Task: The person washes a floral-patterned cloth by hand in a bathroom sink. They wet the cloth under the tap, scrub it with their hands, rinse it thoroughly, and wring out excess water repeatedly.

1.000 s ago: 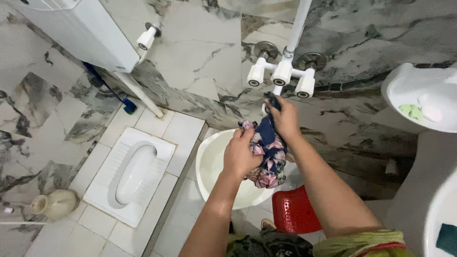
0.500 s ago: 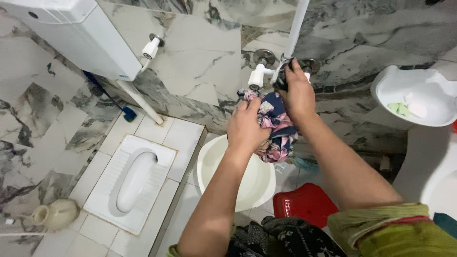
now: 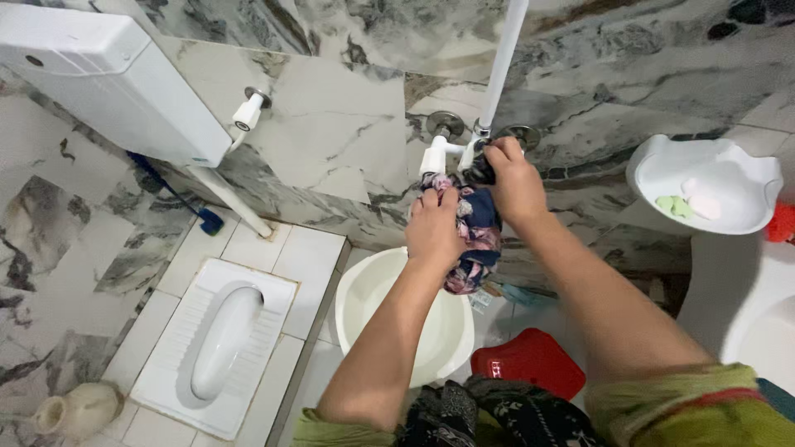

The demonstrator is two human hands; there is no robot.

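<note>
Basin (image 3: 364, 306): white, on floor below the tap; splash may overshoot its rim onto the tiles.
Cloth (image 3: 472, 240): patterned, bunched under the tap (image 3: 451, 153), above the basin; could slip free if grip loosens.
Left hand (image 3: 432, 228): closed around cloth.
Right hand (image 3: 513, 178): clasped on tap handle; a sharp turn risks spray.

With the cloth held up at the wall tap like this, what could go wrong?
1. The patterned cloth hangs near the edge of the white basin, so drips may land on the tiled floor and make it slippery.
2. The right hand is at the tap; a sudden flow may splash.
</note>
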